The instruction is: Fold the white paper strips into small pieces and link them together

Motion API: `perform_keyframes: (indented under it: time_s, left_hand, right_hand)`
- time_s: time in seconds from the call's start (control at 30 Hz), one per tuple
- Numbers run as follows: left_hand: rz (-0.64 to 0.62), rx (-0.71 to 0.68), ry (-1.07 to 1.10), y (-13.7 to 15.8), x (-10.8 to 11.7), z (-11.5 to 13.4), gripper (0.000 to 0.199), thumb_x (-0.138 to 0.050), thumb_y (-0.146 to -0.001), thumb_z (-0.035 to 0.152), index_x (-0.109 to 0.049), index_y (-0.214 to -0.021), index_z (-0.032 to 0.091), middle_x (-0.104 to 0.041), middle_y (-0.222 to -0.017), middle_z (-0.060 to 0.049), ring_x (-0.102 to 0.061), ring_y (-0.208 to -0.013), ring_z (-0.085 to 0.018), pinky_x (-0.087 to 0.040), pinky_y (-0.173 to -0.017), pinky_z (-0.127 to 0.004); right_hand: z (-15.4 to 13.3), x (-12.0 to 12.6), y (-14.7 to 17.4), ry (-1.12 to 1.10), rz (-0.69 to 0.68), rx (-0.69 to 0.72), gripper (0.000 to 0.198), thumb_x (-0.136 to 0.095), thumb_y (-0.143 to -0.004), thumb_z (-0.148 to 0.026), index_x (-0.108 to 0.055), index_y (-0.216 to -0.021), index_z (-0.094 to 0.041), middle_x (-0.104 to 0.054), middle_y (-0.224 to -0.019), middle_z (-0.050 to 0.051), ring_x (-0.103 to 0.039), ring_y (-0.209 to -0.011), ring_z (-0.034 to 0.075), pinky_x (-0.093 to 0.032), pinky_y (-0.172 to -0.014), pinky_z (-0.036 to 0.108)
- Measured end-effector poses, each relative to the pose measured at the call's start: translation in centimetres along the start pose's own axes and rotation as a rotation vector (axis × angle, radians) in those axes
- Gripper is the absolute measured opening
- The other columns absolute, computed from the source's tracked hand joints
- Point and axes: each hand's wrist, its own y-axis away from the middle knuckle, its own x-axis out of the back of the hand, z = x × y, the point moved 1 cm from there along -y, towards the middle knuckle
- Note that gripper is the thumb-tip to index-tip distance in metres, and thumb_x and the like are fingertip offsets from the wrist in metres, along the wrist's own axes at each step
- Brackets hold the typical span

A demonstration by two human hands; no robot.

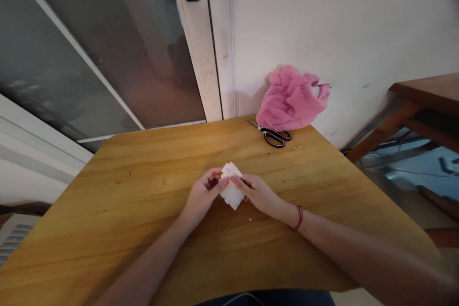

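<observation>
A small stack of white paper cards [233, 194] is held between my two hands above the wooden table [150, 224]. Faint marks show near the top of the uppermost card, too small to read. My left hand [205, 192] grips the stack's left side, its thumb lying on the front. From the other side my right hand [258, 194] pinches it, thumb also on the front and fingers mostly hidden behind. The cards are slightly fanned, their corners sticking out unevenly.
Scissors [274, 137] with black handles lie at the table's back, partly under a pink fluffy cloth [290, 100] against the white wall [340, 24]. A framed glass door [118, 48] borders the back left. Another wooden table [426, 93] stands right. Small scraps dot the tabletop.
</observation>
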Motion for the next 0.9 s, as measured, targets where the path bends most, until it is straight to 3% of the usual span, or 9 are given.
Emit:
perform_keyframes:
  time_s: [0.17, 0.33, 0.5, 0.73, 0.9]
  left_hand:
    - [0.039, -0.004, -0.085, 0.21, -0.07, -0.14, 0.023, -0.065, -0.072, 0.036, -0.056, -0.065, 0.016, -0.051, -0.058, 0.004, -0.044, -0.054, -0.007, -0.036, -0.052, -0.018]
    - [0.013, 0.061, 0.084, 0.22, 0.02, -0.29, 0.024, -0.058, -0.078, 0.041, -0.056, -0.072, 0.017, -0.051, -0.061, 0.004, -0.046, -0.055, -0.008, -0.038, -0.054, -0.020]
    - [-0.028, 0.102, 0.118, -0.08, 0.16, -0.22, 0.018, -0.066, -0.072, 0.034, -0.061, -0.077, 0.017, -0.058, -0.072, 0.002, -0.051, -0.065, -0.008, -0.040, -0.062, -0.019]
    - [0.125, 0.073, 0.150, -0.05, 0.15, -0.55, 0.020, -0.075, -0.061, 0.025, -0.058, -0.064, 0.015, -0.059, -0.064, 0.002, -0.052, -0.062, -0.008, -0.041, -0.060, -0.019]
    - [0.111, 0.036, 0.211, -0.23, 0.28, -0.29, 0.022, -0.075, -0.062, 0.023, -0.055, -0.071, 0.017, -0.055, -0.062, 0.005, -0.050, -0.058, -0.006, -0.040, -0.057, -0.017]
  right_hand:
    - [-0.07, 0.11, -0.10, 0.069, 0.013, 0.007, 0.045, -0.036, -0.088, -0.052, -0.041, -0.061, -0.016, -0.039, -0.053, -0.003, -0.036, -0.049, 0.008, -0.026, -0.045, 0.021]
    - [-0.30, 0.10, 0.09, 0.085, 0.012, 0.016, 0.045, -0.036, -0.088, -0.051, -0.040, -0.059, -0.016, -0.040, -0.052, -0.003, -0.036, -0.049, 0.008, -0.027, -0.045, 0.020]
    - [-0.30, 0.09, 0.07, 0.124, 0.034, 0.031, 0.044, -0.036, -0.089, -0.048, -0.040, -0.058, -0.016, -0.039, -0.052, -0.003, -0.036, -0.049, 0.008, -0.026, -0.045, 0.021]
    - [-0.78, 0.15, 0.16, 0.184, 0.036, 0.060, 0.043, -0.036, -0.089, -0.044, -0.035, -0.056, -0.017, -0.034, -0.050, -0.004, -0.032, -0.049, 0.007, -0.023, -0.046, 0.021]
    - [-0.72, 0.18, 0.19, 0.181, 0.024, 0.069, 0.043, -0.035, -0.090, -0.044, -0.037, -0.057, -0.017, -0.036, -0.052, -0.003, -0.033, -0.050, 0.007, -0.024, -0.046, 0.021]
